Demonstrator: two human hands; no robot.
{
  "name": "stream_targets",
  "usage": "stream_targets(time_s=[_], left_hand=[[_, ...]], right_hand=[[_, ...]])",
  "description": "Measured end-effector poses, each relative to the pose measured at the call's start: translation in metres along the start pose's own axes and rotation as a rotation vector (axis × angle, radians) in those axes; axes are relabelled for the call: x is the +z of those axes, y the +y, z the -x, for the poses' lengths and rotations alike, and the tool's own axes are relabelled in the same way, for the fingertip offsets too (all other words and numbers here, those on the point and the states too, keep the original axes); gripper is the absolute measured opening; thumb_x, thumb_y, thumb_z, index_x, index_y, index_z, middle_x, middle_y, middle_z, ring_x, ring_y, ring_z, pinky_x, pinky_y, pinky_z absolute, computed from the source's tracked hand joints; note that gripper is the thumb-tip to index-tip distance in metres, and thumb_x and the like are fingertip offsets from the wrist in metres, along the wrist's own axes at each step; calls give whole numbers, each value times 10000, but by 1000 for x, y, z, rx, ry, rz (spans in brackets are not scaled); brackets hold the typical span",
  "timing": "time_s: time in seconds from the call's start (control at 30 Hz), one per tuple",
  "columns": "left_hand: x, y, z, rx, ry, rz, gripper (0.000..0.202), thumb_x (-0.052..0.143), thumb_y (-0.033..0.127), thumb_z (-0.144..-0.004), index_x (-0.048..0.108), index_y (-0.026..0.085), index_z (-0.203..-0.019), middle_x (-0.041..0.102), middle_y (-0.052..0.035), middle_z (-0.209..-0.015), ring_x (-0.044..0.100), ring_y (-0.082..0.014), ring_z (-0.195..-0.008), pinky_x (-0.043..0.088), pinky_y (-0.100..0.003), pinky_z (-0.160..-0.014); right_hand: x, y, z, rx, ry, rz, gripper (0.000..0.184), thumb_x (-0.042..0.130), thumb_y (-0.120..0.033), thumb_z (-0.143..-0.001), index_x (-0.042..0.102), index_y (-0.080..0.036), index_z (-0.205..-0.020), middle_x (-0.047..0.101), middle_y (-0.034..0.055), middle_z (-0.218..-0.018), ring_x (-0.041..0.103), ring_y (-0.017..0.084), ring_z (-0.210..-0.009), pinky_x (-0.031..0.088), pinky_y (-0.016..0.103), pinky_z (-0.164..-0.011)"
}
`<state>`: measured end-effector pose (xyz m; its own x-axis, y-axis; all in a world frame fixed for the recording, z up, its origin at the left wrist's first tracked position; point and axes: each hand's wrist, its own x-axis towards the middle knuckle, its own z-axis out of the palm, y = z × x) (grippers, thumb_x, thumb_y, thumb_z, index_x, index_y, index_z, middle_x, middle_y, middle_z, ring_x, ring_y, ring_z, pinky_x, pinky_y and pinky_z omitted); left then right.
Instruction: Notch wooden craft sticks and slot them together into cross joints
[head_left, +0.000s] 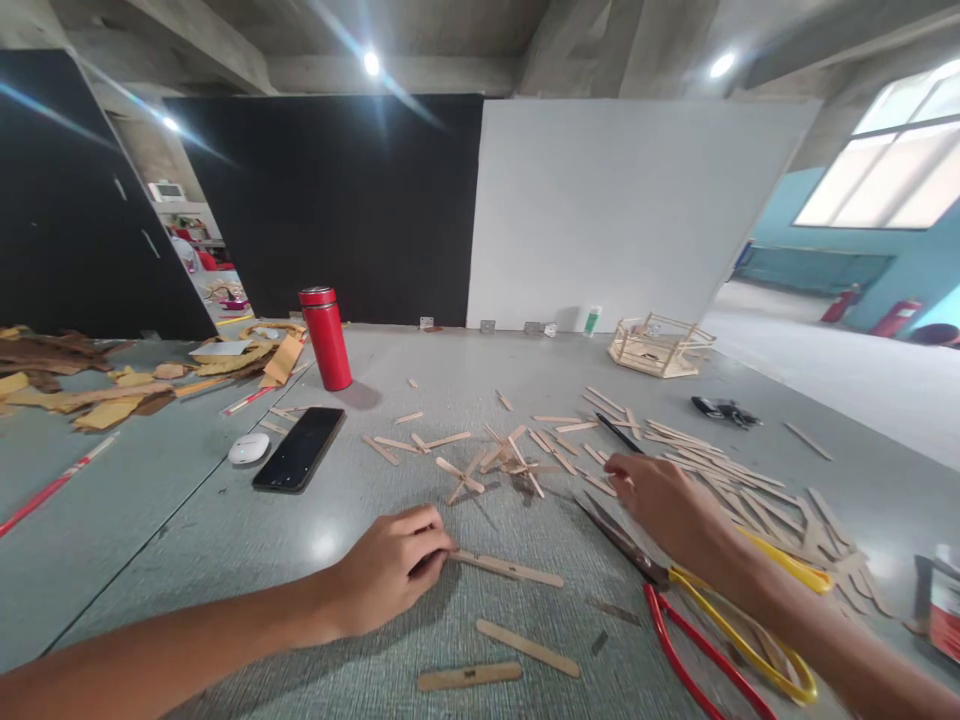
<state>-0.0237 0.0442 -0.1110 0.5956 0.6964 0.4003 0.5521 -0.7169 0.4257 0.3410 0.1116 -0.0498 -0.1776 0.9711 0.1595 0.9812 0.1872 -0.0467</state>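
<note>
My left hand (397,565) is closed in a pinch on the end of a flat wooden craft stick (510,569) that lies on the grey table (225,540). My right hand (664,500) reaches over scattered craft sticks (720,470), fingers curled around a thin black pen (619,433). Red-and-yellow-handled scissors (705,620) lie under my right wrist, blades pointing up-left. Two more sticks (525,648) lie near the table's front edge.
A red flask (326,338) stands at the back left beside a black phone (300,449) and a small white case (249,448). Cardboard scraps (112,380) pile at far left. A stick-built frame (660,345) and a glue bottle (592,320) stand by the white wall.
</note>
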Motion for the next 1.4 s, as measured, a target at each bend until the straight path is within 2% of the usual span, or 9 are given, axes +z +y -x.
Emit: stream_targets(time_s=[0.1,0.23,0.53,0.8,0.93,1.07,1.13,1.27,1.4], left_hand=[[1,1,0,2,20,27,206,518,102,-992,686,200,-1057,637,-22,-954,606,-123,-746,479,-246,-691],[1,1,0,-2,29,51,216,516,102,-990,689,205,-1066,638,-21,-954,606,-123,-750,472,-247,-693],[-1,3,1,-6,28,60,208,512,108,-992,692,196,-1047,640,-25,-946,603,-125,-745,472,-253,-685],[-1,4,-1,-7,23,56,225,498,101,-993,688,199,-1058,645,-29,-952,612,-129,-747,482,-256,-694],[-1,3,-2,-9,18,53,217,500,106,-994,685,200,-1056,643,-30,-954,611,-131,-744,475,-254,-685],[0,2,-1,-11,9,58,202,508,112,-995,681,199,-1051,641,-31,-958,624,-142,-789,477,-258,-710],[0,1,0,-9,3,64,205,502,121,-1001,677,205,-1067,640,-29,-968,624,-144,-811,477,-261,-725],[0,-1,1,-14,-8,63,218,486,128,-1005,671,209,-1086,641,-22,-970,607,-136,-786,459,-260,-706],[-1,0,0,-31,-14,54,215,497,121,-995,678,211,-1067,644,-15,-967,604,-130,-773,449,-257,-695]], right_hand=[[8,31,-14,67,-20,66,229,645,-322,-1008,670,-184,-1189,701,74,-1188,705,211,-976,602,403,-837],[19,52,-21,102,-53,79,278,656,-327,-1000,652,-180,-1235,688,83,-1221,703,225,-1003,601,417,-846],[27,60,-31,114,-121,18,255,641,-333,-1009,663,-196,-1223,683,85,-1249,696,223,-1021,593,418,-871],[22,60,-29,114,-102,-99,248,643,-341,-1006,671,-190,-1201,693,73,-1214,701,221,-996,597,408,-848],[11,40,-27,115,-31,-234,250,659,-340,-996,668,-163,-1172,702,64,-1143,705,206,-933,600,406,-810],[-20,-6,-10,17,19,-480,213,538,-352,-1050,635,-164,-1057,725,29,-866,671,154,-717,554,292,-650],[-39,-32,8,-46,-4,-596,304,510,-471,-1039,614,-194,-1109,736,25,-812,644,148,-632,497,251,-528],[-67,-71,47,-99,5,-740,316,614,-542,-961,644,-248,-1075,755,25,-821,684,181,-683,524,268,-560],[-77,-87,68,-117,17,-781,221,652,-512,-938,682,-299,-989,772,20,-864,721,221,-752,547,282,-540]])
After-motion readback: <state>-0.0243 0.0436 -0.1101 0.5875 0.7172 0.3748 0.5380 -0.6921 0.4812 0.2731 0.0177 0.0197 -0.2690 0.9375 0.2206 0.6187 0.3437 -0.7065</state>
